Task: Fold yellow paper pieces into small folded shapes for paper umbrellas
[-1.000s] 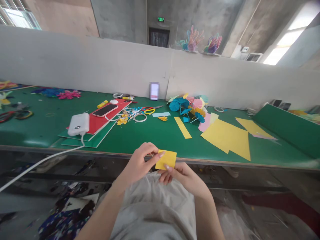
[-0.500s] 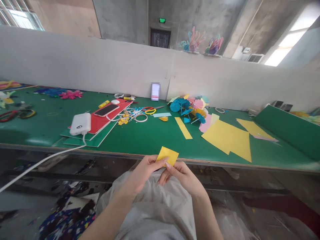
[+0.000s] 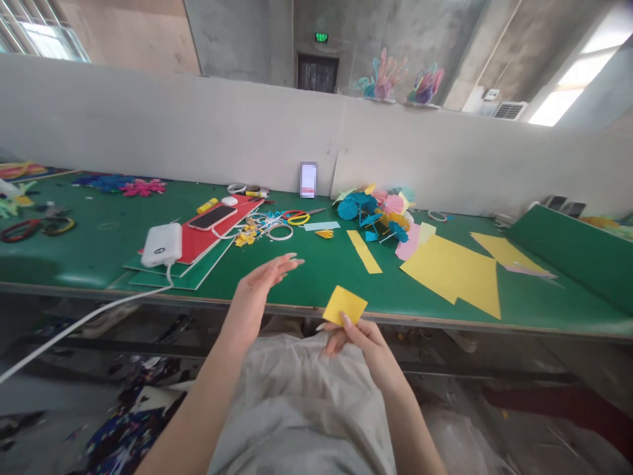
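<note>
Between the thumb and fingers of my right hand (image 3: 357, 335) is a small yellow paper square (image 3: 345, 305), held just over the table's front edge. My left hand (image 3: 264, 284) is raised above the front of the table, fingers stretched out, with nothing in it. Beyond it lie scissors (image 3: 299, 218) with red and yellow handles, a white ring (image 3: 279, 231), a small folded yellow paper piece (image 3: 325, 233) and a pale blue paper strip (image 3: 322, 226). A yellow paper strip (image 3: 364, 251) rests farther right.
Large yellow sheets (image 3: 452, 274) lie to the right, behind them a pile of small paper umbrellas (image 3: 370, 211). At left, a white power bank (image 3: 162, 245) and a phone (image 3: 213, 218) sit on red and green boards. Another phone (image 3: 308, 180) leans against the white partition.
My left hand has let go of the yellow paper square and moved up and left, its fingers opening out. The right hand keeps the square, shifted slightly right.
</note>
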Tool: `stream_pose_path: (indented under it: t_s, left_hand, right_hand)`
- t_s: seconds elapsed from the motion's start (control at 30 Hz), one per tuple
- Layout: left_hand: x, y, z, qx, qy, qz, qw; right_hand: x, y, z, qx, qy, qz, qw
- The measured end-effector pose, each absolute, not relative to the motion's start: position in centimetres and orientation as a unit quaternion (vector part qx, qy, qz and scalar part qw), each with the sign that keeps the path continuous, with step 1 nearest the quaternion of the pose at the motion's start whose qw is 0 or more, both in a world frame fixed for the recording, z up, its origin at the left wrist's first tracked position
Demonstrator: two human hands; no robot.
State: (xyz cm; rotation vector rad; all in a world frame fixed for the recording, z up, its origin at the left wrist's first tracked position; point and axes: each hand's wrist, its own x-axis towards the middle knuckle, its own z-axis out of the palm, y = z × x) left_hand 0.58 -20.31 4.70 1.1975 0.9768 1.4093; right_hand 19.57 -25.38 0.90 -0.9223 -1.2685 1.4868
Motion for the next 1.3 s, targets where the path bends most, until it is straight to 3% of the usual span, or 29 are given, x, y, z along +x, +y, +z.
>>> stream_pose_path:
  t_s: [0.2,0.63,0.97,1.13,1.3]
  left_hand:
    - [4.1,-23.7,3.6,0.551,0.340,0.378,0.662]
    - [4.1,-23.9,2.8,0.506,0.337,0.423,0.672]
    - [3.7,-23.7,2.8,0.410,0.227,0.463,0.752]
    - [1.6,-22.4,3.6,0.385,0.217,0.563,0.699]
    - [2.7,-23.6,2.2,0.419,0.281,0.497,0.706]
  right_hand:
    - [18.4,-25.1,0.5,-0.362,-0.477,0.581,0.552]
    - [17.2,-25.8,1.2,-0.368,-0.512,0.558,0.539]
    - [16.8,-25.8,1.2,-0.353,-0.507,0.567,0.545]
    - [16.9,-25.7,1.4,-0.361,-0.460,0.575,0.573]
    - [16.3,-25.3,1.2,-0.399,-0.454,0.519,0.604]
